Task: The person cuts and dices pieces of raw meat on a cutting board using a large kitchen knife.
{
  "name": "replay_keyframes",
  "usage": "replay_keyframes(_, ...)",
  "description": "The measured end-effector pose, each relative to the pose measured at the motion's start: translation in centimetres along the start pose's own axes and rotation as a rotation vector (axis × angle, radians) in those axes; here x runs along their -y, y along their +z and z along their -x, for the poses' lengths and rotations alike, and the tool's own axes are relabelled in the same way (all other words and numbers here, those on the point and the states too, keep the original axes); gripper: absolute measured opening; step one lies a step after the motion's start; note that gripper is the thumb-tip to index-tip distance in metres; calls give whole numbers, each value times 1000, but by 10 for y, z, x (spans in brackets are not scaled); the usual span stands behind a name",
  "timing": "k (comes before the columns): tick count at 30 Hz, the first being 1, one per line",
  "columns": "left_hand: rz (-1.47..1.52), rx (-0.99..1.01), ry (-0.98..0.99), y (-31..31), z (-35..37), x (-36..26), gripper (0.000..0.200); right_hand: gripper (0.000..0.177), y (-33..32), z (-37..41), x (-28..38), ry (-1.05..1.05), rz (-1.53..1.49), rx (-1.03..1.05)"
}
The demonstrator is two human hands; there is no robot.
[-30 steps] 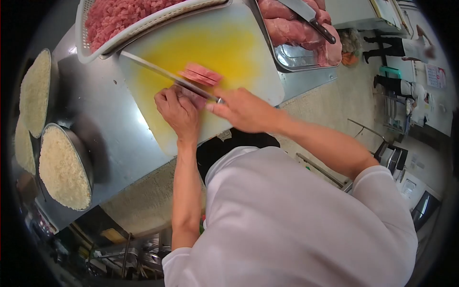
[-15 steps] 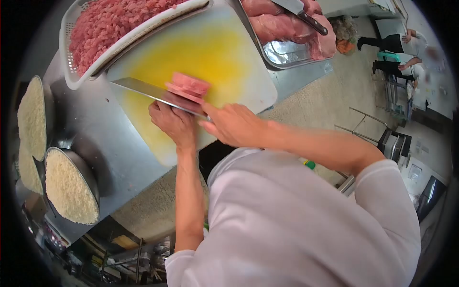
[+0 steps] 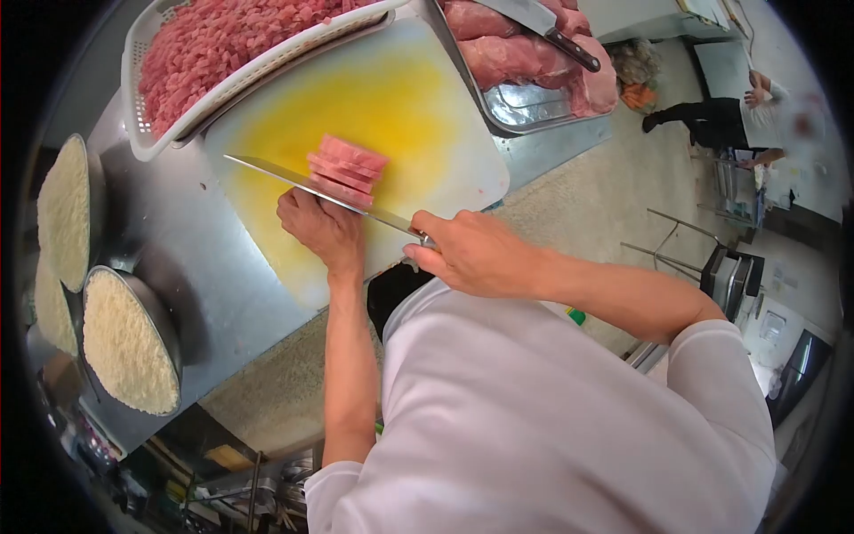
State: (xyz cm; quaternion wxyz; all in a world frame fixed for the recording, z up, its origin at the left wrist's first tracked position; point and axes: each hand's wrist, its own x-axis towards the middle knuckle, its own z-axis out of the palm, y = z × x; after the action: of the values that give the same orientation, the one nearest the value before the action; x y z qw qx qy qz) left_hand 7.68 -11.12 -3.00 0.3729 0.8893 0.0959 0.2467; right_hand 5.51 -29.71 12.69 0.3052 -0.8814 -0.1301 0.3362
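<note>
My right hand is wrapped around the handle of a long kitchen knife. The blade slants across the cutting board, against the near side of a piece of raw pink meat cut into several slices. Curled fingers of my left hand press at the near side of the blade, by the meat; what lies beneath them is hidden. The white cutting board has a yellow-stained middle.
A white basket of diced meat stands beyond the board. Right of it, a metal tray bears large meat pieces and another knife. Bowls of pale crumbs sit left on the metal table. A person stands far right.
My right hand has drawn the knife back toward my body and to the right. More separate slices show in the meat. My left hand has stayed nearly in place.
</note>
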Motion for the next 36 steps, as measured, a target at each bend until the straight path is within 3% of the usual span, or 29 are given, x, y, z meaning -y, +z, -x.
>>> replay_keyframes(5,5,21,24,3,-1,5,27,31,14,-43,-14,-222,-21,-143)
replay_keyframes(12,-22,36,55,2,5,10,26,30,31,-69,-16,-271,-22,-201)
replay_keyframes(14,-31,-3,71,4,4,10,26,32,20,-39,-10,-142,-71,-80)
replay_keyframes(17,-54,18,52,2,3,12,26,34,43,-58,-50,-274,-26,-198)
replay_keyframes(20,-85,-7,60,-15,2,-6,28,35,37,-77,-50,-330,-96,-224)
replay_keyframes(22,-60,217,-448,-41,-2,-42,39,37,28,-76,-49,-304,-133,-216)
replay_keyframes(25,-281,374,-359,-45,0,-39,46,41,28,-70,-46,-206,-225,-132)
replay_keyframes(29,-297,366,-380,-55,-2,-14,43,42,38,-68,-52,-266,-213,-195)
replay_keyframes(31,86,546,-796,-70,-11,-1,36,43,41,-68,-57,-264,-227,-197)
replay_keyframes(32,79,539,-796,-76,-12,4,36,43,43,-69,-60,-263,-252,-195)
replay_keyframes(34,493,486,-940,-86,-12,12,35,43,43,-72,-61,-276,-277,-186)
replay_keyframes(36,545,409,-922,-85,-14,9,30,43,44,-73,-62,-293,-331,-216)
